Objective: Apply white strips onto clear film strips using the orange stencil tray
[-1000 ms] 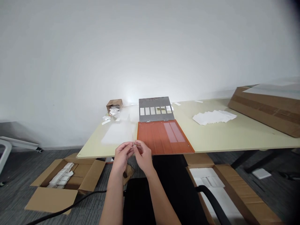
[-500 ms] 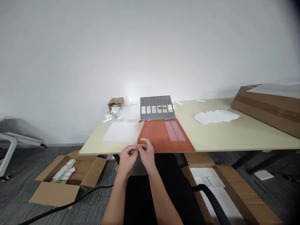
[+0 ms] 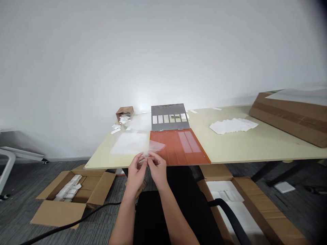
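Observation:
My left hand and my right hand meet at the table's near edge, fingertips pinched together on a thin clear film piece that sticks up and away from them. Just beyond lies an orange board with two pale strips on its right half. Hinged behind it stands a grey metal plate with a row of rectangular slots. A translucent sheet lies left of the board.
A pale table carries a fan of white papers, a long cardboard box at right and a small tipped box with white scraps. Open cartons sit on the floor at left and right.
Both hands stayed pinched together near the table edge. The clear film piece now shows lifted above the fingers, over the orange board's near left corner.

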Tool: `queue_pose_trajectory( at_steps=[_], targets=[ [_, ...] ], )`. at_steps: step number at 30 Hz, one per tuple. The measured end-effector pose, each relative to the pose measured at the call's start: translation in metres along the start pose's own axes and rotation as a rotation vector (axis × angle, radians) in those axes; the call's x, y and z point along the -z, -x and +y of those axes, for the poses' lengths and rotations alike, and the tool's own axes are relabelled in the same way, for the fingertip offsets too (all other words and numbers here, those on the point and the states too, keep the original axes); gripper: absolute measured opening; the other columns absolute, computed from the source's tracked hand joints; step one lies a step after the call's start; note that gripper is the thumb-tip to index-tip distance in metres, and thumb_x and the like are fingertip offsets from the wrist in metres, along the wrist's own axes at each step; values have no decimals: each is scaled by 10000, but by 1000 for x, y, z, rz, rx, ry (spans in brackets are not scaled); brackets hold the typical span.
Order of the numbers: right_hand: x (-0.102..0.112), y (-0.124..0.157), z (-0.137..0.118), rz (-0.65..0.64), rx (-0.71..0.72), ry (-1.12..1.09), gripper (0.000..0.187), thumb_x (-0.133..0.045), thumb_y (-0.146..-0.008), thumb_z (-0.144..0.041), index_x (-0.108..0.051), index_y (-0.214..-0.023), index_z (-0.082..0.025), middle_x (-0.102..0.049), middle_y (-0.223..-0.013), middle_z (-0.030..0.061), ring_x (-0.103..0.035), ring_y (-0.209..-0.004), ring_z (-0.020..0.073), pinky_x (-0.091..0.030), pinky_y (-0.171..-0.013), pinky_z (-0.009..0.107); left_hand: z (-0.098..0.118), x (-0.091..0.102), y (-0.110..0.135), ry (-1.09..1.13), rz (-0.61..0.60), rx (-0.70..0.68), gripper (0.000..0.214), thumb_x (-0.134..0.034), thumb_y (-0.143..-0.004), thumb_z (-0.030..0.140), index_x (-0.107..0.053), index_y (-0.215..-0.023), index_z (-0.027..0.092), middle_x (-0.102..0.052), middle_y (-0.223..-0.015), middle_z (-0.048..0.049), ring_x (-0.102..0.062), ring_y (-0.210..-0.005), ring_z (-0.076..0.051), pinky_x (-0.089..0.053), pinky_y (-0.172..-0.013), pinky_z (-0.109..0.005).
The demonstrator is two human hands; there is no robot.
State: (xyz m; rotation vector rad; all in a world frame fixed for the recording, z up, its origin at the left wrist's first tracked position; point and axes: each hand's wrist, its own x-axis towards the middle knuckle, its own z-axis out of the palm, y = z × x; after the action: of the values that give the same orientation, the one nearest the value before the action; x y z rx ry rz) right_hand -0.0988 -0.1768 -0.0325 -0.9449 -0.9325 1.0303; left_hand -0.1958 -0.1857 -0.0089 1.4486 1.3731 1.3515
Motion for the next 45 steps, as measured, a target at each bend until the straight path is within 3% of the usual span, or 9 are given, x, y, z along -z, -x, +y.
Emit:
queue_pose_trajectory(
  at_steps=[7,12,14,17,21,24,32,39,45],
  targets=[
    [6,2,-15,-102,49,70,312,-581,-852,-379,-733,-1038,-179,-763,-1016,81,-725,-921,243,-586,-851,390,10,-1,1,42,-34,-110,368,-649,-803,488,-685,-934,146,-747,-962,-105,-707,-925,-227,-564,-877,-347],
    [11,8,-31,-131,138,239,274,-565,-894,-368,-752,-1042,-233,-759,-985,62,-705,-839,222,-564,-824,379,13,3,3,-93,7,-202,291,-559,-879,425,-679,-923,164,-737,-922,-80,-687,-865,-205,-555,-823,-321],
    [13,10,-35,-115,249,453,273,-540,-919,-351,-751,-1056,-244,-739,-931,63,-670,-775,199,-543,-777,351,16,5,4,-173,11,-247,270,-543,-895,397,-688,-933,172,-733,-949,-80,-676,-882,-208,-540,-840,-326],
    [17,9,-36,-82,522,784,297,-472,-967,-283,-721,-1122,-234,-699,-1001,79,-638,-864,190,-502,-786,318,21,10,6,-282,8,-316,253,-519,-910,362,-697,-933,184,-729,-975,-81,-664,-909,-217,-516,-876,-346],
    [22,0,-33,-154,817,964,288,-441,-993,-183,-674,-1161,-209,-705,-1089,66,-624,-973,173,-453,-842,310,24,14,7,-372,5,-370,253,-488,-926,334,-696,-959,194,-729,-988,-79,-667,-909,-215,-510,-872,-345],
    [23,-9,-33,-206,921,1092,232,-460,-991,-166,-662,-1103,-187,-717,-1027,56,-624,-931,163,-423,-829,311,23,16,5,-406,15,-375,265,-474,-927,333,-696,-958,191,-734,-985,-84,-676,-914,-214,-516,-868,-334],
    [11,-28,-43,-394,1009,1268,167,-484,-953,-127,-602,-849,-182,-634,-801,28,-566,-750,178,-367,-699,309,22,24,0,-420,33,-290,295,-463,-931,351,-695,-929,170,-747,-945,-79,-689,-857,-202,-515,-802,-292],
    [2,-41,-47,-570,1038,1403,151,-475,-966,-164,-576,-853,-163,-611,-825,54,-567,-731,186,-362,-671,316,23,33,-4,-428,-12,-256,300,-440,-940,330,-683,-881,166,-711,-810,-34,-620,-707,-156,-469,-683,-241],
    [-2,-50,-58,-697,1029,1455,195,-409,-990,-168,-581,-901,-146,-603,-856,72,-559,-740,173,-347,-647,301,27,37,-10,-461,-40,-280,285,-413,-959,309,-657,-886,181,-690,-829,-29,-602,-747,-156,-447,-712,-243]
  ],
)
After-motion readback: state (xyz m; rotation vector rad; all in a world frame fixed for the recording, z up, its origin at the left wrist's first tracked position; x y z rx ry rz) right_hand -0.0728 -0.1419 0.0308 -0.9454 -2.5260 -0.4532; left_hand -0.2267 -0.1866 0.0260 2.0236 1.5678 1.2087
